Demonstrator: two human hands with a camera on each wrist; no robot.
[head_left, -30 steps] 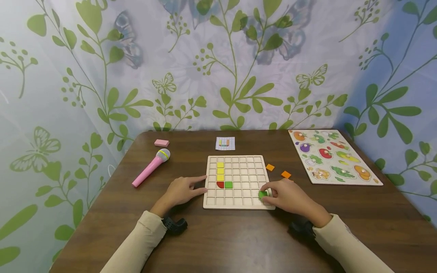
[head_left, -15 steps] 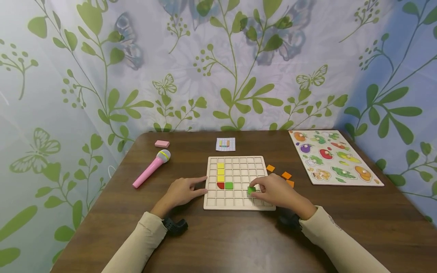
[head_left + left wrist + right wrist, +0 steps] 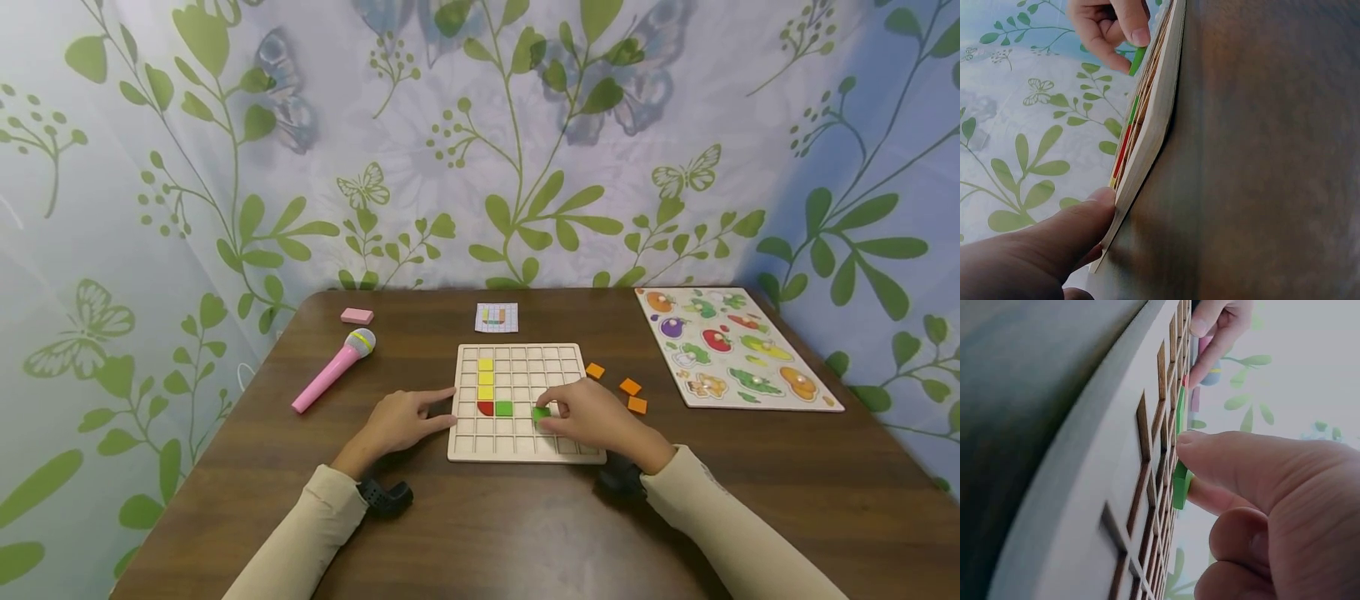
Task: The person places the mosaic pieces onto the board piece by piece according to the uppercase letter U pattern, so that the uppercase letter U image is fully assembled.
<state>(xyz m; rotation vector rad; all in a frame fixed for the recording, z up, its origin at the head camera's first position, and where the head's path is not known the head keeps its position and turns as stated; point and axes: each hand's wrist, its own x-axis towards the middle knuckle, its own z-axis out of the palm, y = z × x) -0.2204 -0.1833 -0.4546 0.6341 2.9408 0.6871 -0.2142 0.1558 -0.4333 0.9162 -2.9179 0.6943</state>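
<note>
A wooden grid board (image 3: 487, 447) lies on the table with three yellow tiles (image 3: 486, 379) in a column, a red quarter-round tile (image 3: 487, 407) below them and a green tile (image 3: 504, 408) beside that. My right hand (image 3: 596, 418) pinches a second green tile (image 3: 540, 414) between thumb and forefinger, close over the board, right of the placed green one. In the right wrist view this held green tile (image 3: 1180, 487) is tilted against the grid. The thumb and forefinger of my left hand (image 3: 393, 421) rest, extended, against the board's left edge.
Three orange tiles (image 3: 630, 387) lie right of the board. A small pattern card (image 3: 497, 317) is behind it. A pink microphone (image 3: 327, 375) and a pink block (image 3: 357, 316) lie to the left. The vegetable puzzle board (image 3: 735, 346) is at the far right.
My right hand has moved left across the board with the green tile, from near its right edge toward the placed green tile. My left hand has stayed at the left edge.
</note>
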